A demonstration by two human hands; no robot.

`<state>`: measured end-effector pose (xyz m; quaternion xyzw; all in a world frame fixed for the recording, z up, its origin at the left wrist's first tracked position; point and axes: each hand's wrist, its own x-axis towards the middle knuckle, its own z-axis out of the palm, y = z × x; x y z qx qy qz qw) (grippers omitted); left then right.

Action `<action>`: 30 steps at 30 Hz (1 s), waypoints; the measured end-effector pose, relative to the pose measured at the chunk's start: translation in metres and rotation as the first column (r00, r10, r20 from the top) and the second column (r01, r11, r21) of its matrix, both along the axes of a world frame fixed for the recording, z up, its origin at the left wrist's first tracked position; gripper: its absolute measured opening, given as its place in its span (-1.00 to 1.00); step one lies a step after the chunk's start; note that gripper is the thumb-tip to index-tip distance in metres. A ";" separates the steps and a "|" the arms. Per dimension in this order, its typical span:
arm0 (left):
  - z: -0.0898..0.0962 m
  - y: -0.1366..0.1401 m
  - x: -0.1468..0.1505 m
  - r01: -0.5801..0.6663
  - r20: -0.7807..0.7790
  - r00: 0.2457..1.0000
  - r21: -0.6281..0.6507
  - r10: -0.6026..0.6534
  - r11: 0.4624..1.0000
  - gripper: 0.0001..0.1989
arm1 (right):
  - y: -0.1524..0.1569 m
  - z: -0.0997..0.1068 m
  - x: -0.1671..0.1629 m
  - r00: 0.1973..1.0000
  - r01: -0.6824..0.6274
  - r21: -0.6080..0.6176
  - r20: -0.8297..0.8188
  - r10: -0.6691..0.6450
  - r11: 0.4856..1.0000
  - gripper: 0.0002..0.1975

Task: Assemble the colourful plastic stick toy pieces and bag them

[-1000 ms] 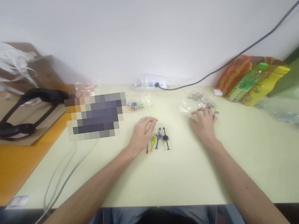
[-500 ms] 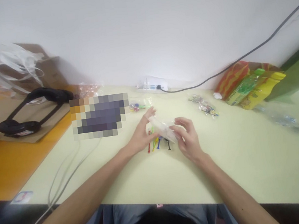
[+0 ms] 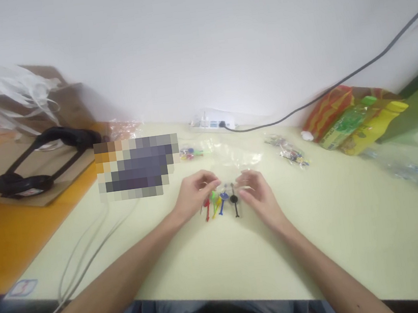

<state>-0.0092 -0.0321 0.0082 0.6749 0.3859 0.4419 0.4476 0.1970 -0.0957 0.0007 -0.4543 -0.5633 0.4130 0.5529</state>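
Pinching thin, clear film between thumb and fingers of the left hand (image 3: 197,196) and of the right hand (image 3: 258,191), with exact contact blurred. Spreading between them a clear bag (image 3: 237,157), glossy and creased, above the smooth, pale counter (image 3: 230,261). Note, lying flat between the hands in a loose fan, five slim plastic pieces with pointed ends: red arrow (image 3: 207,210), green arrow (image 3: 213,196), yellow arrow (image 3: 218,202), blue arrow (image 3: 222,204) and black arrow (image 3: 234,200). Compare the straight shafts and round discs, clearest in blue and black; note upper ends partly veiled. Observe, farther back, a small packet (image 3: 192,152) of coloured bits and, toward the right, crinkled packets (image 3: 292,155) with similarly mixed contents. Observe also, against the matte wall (image 3: 197,40), a white power strip (image 3: 214,121) joined to a smooth, dark cable (image 3: 338,81). Note, at far left, a rounded black headset (image 3: 47,162) resting on flat brown cardboard (image 3: 47,200).
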 end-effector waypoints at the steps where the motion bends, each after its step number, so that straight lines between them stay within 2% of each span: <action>1: 0.000 0.000 0.000 -0.017 0.010 1.000 -0.014 0.017 1.000 -0.74 | 0.001 -0.002 0.000 1.000 -0.003 -0.034 0.018 0.004 0.999 -0.54; 4: 0.000 -0.001 0.002 -0.035 0.030 0.999 -0.054 0.036 0.998 -0.72 | 0.003 -0.006 0.000 0.993 0.004 -0.101 0.114 0.008 0.995 -0.68; 8: 0.000 0.001 0.003 -0.052 0.053 0.997 -0.133 0.060 0.990 -0.69 | 0.002 -0.002 0.002 0.982 0.035 -0.080 0.188 -0.020 0.996 -0.65; 16: 0.003 0.007 0.004 -0.100 0.123 0.985 -0.173 0.122 0.980 -0.65 | 0.007 0.000 0.008 0.998 0.033 -0.154 0.063 -0.023 0.988 -0.63; 23: 0.000 0.008 0.001 -0.020 0.104 0.994 -0.151 0.036 0.988 -0.58 | 0.006 0.000 0.008 0.998 -0.031 -0.217 0.049 0.043 0.976 -0.61; 27: -0.001 0.011 0.000 -0.070 0.180 0.979 -0.127 0.093 0.989 -0.64 | 0.005 0.000 0.008 0.990 -0.044 -0.150 0.127 0.063 0.988 -0.65; 30: 0.000 0.007 0.001 -0.061 0.162 0.983 -0.119 0.080 0.991 -0.67 | 0.005 -0.001 0.006 0.993 -0.012 -0.092 0.116 0.023 0.996 -0.63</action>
